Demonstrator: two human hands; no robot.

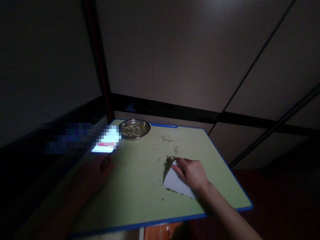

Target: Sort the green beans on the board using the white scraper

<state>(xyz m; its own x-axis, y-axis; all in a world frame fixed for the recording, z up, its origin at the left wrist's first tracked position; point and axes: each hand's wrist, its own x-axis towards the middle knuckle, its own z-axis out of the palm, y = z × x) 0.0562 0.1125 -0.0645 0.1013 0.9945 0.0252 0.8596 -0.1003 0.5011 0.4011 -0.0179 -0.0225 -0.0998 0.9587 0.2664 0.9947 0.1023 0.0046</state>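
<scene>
My right hand (192,173) presses on a white sheet of paper (175,182) lying on the pale green table (135,186), fingers closed over its upper edge. A pile of small greenish seeds (169,162) lies against the paper's left edge, with a few strays (167,138) further back. My left hand (98,171) rests in shadow on the table's left side, just below a lit phone (106,141); its fingers are too dark to read. A round metal dish (134,129) filled with the same seeds stands at the table's far left corner.
The table has a blue edge (175,220) and ends close on the right and front. A dark rail (175,111) and a dark post (98,60) run behind it against a plain wall. A brown floor lies to the right.
</scene>
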